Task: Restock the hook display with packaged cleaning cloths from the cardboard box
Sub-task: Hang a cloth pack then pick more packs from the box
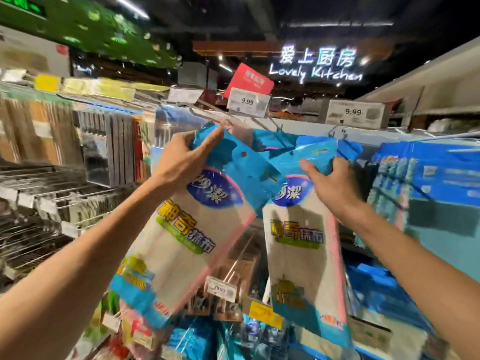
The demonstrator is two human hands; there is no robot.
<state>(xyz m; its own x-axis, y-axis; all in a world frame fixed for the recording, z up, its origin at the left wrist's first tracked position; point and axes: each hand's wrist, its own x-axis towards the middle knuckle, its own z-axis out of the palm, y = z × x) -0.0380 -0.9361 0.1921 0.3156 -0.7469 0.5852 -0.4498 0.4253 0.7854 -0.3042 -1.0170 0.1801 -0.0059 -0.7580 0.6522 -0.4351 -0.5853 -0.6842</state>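
Note:
Two packaged cleaning cloths with blue headers and pale cloth inside are raised in front of the hook display. My left hand (181,159) grips the blue top of the left pack (181,242), which tilts to the left. My right hand (335,183) pinches the top of the right pack (301,255), which hangs nearly upright. Metal hooks (272,124) jut out just above both packs, under 9.99 price tags (248,102). Whether either pack's hole is on a hook is hidden by the blue headers. The cardboard box is out of view.
More blue cloth packs (426,183) hang to the right. Dark packaged goods (109,149) and wire hooks (52,198) fill the shelving on the left. A lower price tag (220,288) and a yellow tag (262,311) stick out beneath the packs.

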